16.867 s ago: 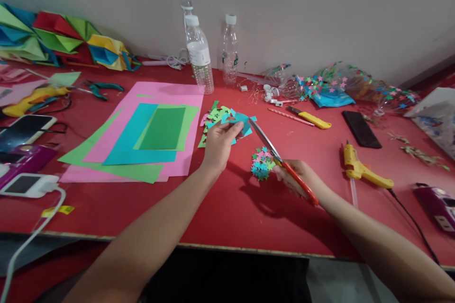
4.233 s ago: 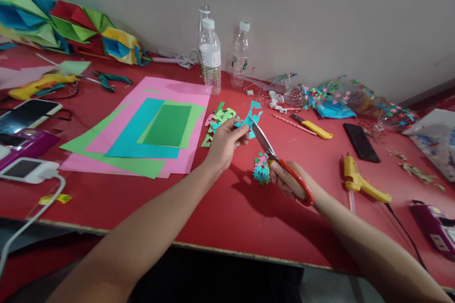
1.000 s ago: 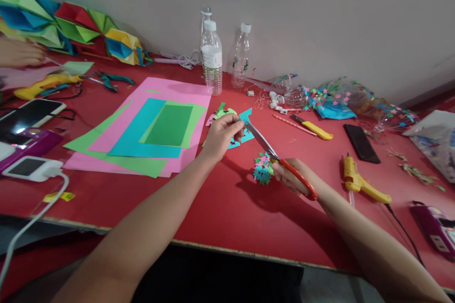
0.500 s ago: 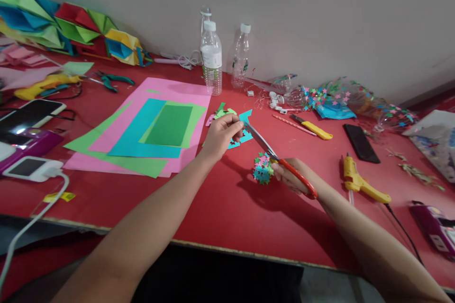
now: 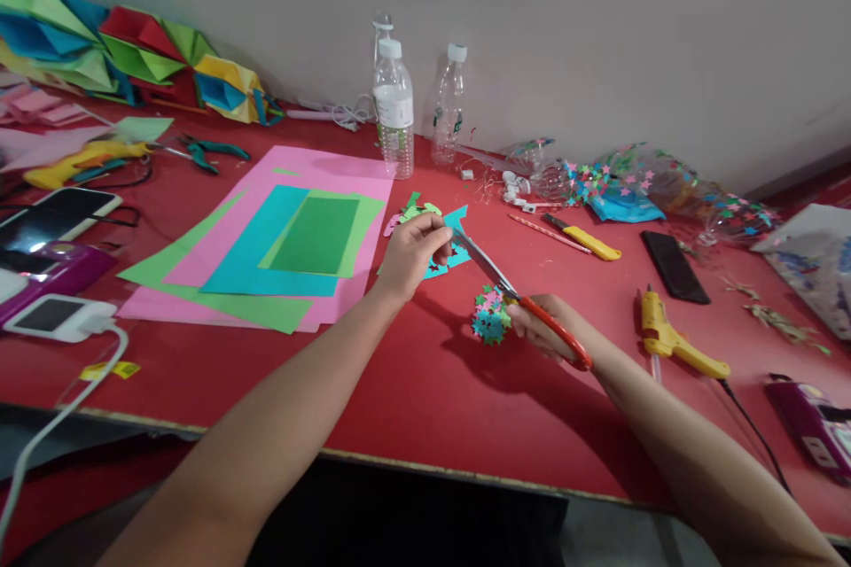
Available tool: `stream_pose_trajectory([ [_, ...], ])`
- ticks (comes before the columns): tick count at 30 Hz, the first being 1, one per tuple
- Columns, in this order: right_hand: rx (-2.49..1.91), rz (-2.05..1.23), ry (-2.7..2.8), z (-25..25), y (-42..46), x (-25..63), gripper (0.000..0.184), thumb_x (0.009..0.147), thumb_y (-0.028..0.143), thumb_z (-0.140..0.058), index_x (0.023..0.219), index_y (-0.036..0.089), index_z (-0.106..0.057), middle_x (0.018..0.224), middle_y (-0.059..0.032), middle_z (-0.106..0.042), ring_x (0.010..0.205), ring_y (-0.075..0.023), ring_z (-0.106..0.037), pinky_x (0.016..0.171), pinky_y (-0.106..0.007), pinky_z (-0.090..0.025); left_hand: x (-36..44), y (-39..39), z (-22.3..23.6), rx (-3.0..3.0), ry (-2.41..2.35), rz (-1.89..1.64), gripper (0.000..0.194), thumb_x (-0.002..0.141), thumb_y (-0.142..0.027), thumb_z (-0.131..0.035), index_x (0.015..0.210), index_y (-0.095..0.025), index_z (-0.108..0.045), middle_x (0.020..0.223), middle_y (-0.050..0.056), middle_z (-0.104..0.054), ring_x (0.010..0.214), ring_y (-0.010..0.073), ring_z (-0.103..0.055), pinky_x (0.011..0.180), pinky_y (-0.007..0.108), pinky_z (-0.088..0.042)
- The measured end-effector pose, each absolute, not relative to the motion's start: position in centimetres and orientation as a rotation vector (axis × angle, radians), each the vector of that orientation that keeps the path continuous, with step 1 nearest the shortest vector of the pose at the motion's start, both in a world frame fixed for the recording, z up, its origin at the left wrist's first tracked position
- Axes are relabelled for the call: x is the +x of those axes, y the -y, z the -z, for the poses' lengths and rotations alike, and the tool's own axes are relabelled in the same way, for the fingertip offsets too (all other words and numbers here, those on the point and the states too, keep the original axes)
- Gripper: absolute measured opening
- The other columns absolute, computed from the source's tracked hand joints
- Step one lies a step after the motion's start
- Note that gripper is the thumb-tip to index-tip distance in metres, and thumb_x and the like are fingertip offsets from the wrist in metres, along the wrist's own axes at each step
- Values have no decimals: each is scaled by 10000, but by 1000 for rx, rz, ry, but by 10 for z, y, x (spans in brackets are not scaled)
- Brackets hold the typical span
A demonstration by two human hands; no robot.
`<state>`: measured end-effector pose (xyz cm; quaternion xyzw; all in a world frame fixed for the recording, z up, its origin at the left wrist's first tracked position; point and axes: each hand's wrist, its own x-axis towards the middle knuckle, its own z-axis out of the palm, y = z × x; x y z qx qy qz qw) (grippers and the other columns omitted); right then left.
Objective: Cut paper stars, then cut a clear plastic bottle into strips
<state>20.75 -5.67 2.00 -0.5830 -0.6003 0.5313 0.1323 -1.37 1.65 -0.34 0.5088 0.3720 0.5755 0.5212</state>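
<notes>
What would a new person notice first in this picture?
At the centre, the left hand pinches a blue paper scrap while the right hand cuts it with red-handled scissors. Beneath them lies a pile of small paper stars; left of them lie stacked coloured sheets.

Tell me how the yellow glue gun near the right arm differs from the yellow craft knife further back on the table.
The glue gun is bulky and pistol-shaped, with a dark cord trailing from its handle; the craft knife is slim and straight, with no cord. The glue gun lies nearer the right hand, which holds the scissors; the craft knife lies beside a pencil. Both are yellow and lie flat, untouched, on the red table.
</notes>
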Motion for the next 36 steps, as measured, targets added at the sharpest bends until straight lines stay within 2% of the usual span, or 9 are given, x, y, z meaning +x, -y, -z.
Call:
stream_pose_trajectory([
  [3,-1672,-1571,1734,-19,57,208,591,718,781,-580,613,207,-484,360,89,-347,299,-68,-343,326,-196,-259,-13,-17,3,1156,-910,-1417,105,722,-248,-636,682,-191,-557,520,-50,-538,456,60,-490,472,198,-417],
  [6,-1643,-1570,1744,-18,58,207,575,759,763,-544,635,204,-494,347,92,-354,291,-66,-342,339,-197,-281,-10,-16,2,1123,-898,-1428,112,716,-246,-649,685,-193,-555,531,-52,-529,467,56,-477,476,198,-405],
  [11,-1517,-1621,1742,-16,62,206,572,807,750,-493,694,191,-528,376,95,-368,316,-75,-374,366,-205,-342,-5,-10,1,1135,-889,-1426,156,763,-263,-635,670,-203,-526,539,-51,-514,483,59,-465,497,213,-393],
  [26,-1415,-1620,1670,-3,71,200,593,866,746,-431,749,179,-560,417,89,-378,323,-71,-380,378,-208,-371,6,3,0,1001,-819,-1405,174,813,-205,-607,668,-197,-512,588,-41,-525,535,64,-476,556,218,-407],
  [36,-1587,-1601,1559,-8,74,193,635,784,818,-453,682,194,-516,401,87,-368,289,-64,-352,302,-188,-326,8,4,0,943,-809,-1373,164,799,-222,-614,678,-188,-509,584,-42,-541,529,61,-492,555,204,-404],
])
